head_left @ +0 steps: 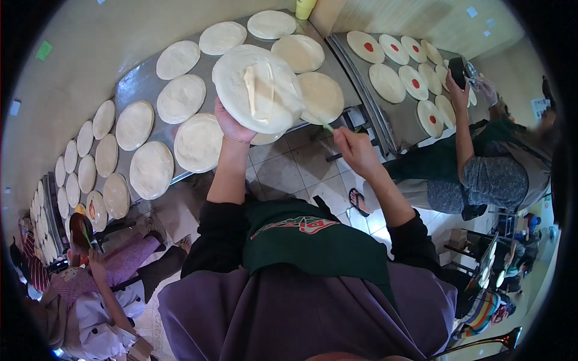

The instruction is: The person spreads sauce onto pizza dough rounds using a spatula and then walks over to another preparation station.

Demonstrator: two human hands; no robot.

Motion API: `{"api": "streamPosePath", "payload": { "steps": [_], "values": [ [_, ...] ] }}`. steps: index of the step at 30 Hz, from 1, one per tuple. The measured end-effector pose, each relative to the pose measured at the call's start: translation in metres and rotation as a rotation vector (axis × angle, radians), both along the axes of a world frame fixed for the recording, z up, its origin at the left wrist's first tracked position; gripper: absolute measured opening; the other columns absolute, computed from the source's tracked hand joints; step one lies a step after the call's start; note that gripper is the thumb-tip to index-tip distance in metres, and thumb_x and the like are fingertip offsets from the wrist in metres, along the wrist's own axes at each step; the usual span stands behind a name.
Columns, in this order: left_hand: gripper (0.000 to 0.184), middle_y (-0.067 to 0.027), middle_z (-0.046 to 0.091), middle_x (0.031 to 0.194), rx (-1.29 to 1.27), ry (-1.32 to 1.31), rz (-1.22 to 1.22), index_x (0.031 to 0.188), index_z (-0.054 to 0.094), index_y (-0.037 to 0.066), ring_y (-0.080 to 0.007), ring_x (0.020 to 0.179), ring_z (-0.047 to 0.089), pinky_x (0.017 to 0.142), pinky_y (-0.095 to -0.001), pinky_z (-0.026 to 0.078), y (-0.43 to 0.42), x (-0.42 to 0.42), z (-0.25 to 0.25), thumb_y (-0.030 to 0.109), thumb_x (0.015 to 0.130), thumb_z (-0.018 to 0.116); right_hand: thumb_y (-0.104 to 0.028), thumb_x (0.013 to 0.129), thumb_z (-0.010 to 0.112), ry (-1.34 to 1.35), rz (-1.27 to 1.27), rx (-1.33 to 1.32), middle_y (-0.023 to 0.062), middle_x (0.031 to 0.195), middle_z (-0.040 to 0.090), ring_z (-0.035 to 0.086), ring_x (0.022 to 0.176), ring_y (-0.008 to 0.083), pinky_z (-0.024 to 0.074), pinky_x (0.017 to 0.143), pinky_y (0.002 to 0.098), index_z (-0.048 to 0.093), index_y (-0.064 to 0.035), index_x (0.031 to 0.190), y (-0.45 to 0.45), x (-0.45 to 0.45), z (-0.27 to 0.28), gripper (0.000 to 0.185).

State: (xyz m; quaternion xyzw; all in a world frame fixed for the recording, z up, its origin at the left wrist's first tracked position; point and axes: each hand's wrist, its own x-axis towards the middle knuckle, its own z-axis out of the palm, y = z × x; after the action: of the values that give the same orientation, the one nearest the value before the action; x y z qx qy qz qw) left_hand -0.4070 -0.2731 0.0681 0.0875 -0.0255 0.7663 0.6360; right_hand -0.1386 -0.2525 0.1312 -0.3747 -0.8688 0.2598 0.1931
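My left hand (233, 123) holds up a pale round dough base (232, 78) from its near edge, with the fingers hidden underneath. A thick streak of yellowish spread (251, 93) lies across its middle. My right hand (358, 150) is closed around a thin green handle (328, 127), which looks like that of a spatula. Its blade is blurred and reaches over the right side of the held base. Below and behind it, more round bases, such as one with a glossy surface (322, 98), lie on the metal table (141, 84).
To the right, a second metal table (391, 123) carries several bases, some with a red spot. A co-worker (497, 174) there holds a dark container (457, 72). At lower left another person (102, 301) works with a brown bowl (79, 233). A yellow cup (305, 8) stands at the back.
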Motion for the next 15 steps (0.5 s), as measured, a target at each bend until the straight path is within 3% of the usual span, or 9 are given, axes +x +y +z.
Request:
{"api": "streamPosePath", "payload": {
  "steps": [4, 6, 11, 13, 15],
  "values": [
    [0.053, -0.0120, 0.045, 0.132, 0.037, -0.053, 0.030, 0.133, 0.039, 0.008, -0.0313, 0.121, 0.044, 0.101, -0.0486, 0.035, 0.015, 0.008, -0.003, 0.040, 0.090, 0.032, -0.018, 0.091, 0.049, -0.061, -0.098, 0.038, 0.0210, 0.062, 0.051, 0.052, 0.055, 0.0379, 0.0382, 0.048, 0.0398, 0.052, 0.0016, 0.080, 0.001, -0.001, -0.013, 0.023],
    [0.053, -0.0124, 0.045, 0.132, 0.042, -0.084, 0.052, 0.133, 0.038, 0.008, -0.0320, 0.121, 0.044, 0.101, -0.0495, 0.035, 0.025, 0.014, -0.006, 0.039, 0.091, 0.031, -0.021, 0.092, 0.047, -0.078, -0.115, -0.027, 0.0199, 0.062, 0.054, 0.055, 0.060, 0.0400, 0.0403, 0.052, 0.0467, 0.052, -0.0010, 0.079, -0.015, -0.002, -0.017, 0.024],
    [0.052, -0.0105, 0.047, 0.130, -0.266, 0.055, 0.174, 0.131, 0.040, 0.010, -0.0301, 0.121, 0.044, 0.101, -0.0478, 0.035, 0.039, 0.030, -0.008, 0.043, 0.091, 0.034, -0.020, 0.091, 0.049, -0.026, 0.044, -0.090, 0.0196, 0.060, 0.053, 0.052, 0.057, 0.0403, 0.0383, 0.051, 0.0478, 0.049, -0.0012, 0.075, -0.025, 0.002, -0.006, 0.025],
    [0.052, -0.0101, 0.047, 0.130, -0.185, 0.058, 0.176, 0.131, 0.041, 0.011, -0.0298, 0.121, 0.044, 0.101, -0.0475, 0.035, 0.047, 0.034, -0.022, 0.043, 0.091, 0.035, -0.020, 0.092, 0.049, -0.031, 0.130, -0.121, 0.0198, 0.061, 0.053, 0.052, 0.058, 0.0403, 0.0383, 0.051, 0.0473, 0.049, -0.0009, 0.077, -0.019, 0.004, 0.004, 0.024],
    [0.052, -0.0096, 0.047, 0.130, -0.103, 0.062, 0.179, 0.131, 0.041, 0.011, -0.0295, 0.121, 0.044, 0.101, -0.0472, 0.035, 0.054, 0.039, -0.024, 0.043, 0.091, 0.035, -0.020, 0.092, 0.048, -0.001, 0.062, -0.118, 0.0199, 0.061, 0.052, 0.052, 0.058, 0.0404, 0.0384, 0.051, 0.0472, 0.050, -0.0008, 0.078, -0.006, 0.009, 0.005, 0.024]
  ]
}}
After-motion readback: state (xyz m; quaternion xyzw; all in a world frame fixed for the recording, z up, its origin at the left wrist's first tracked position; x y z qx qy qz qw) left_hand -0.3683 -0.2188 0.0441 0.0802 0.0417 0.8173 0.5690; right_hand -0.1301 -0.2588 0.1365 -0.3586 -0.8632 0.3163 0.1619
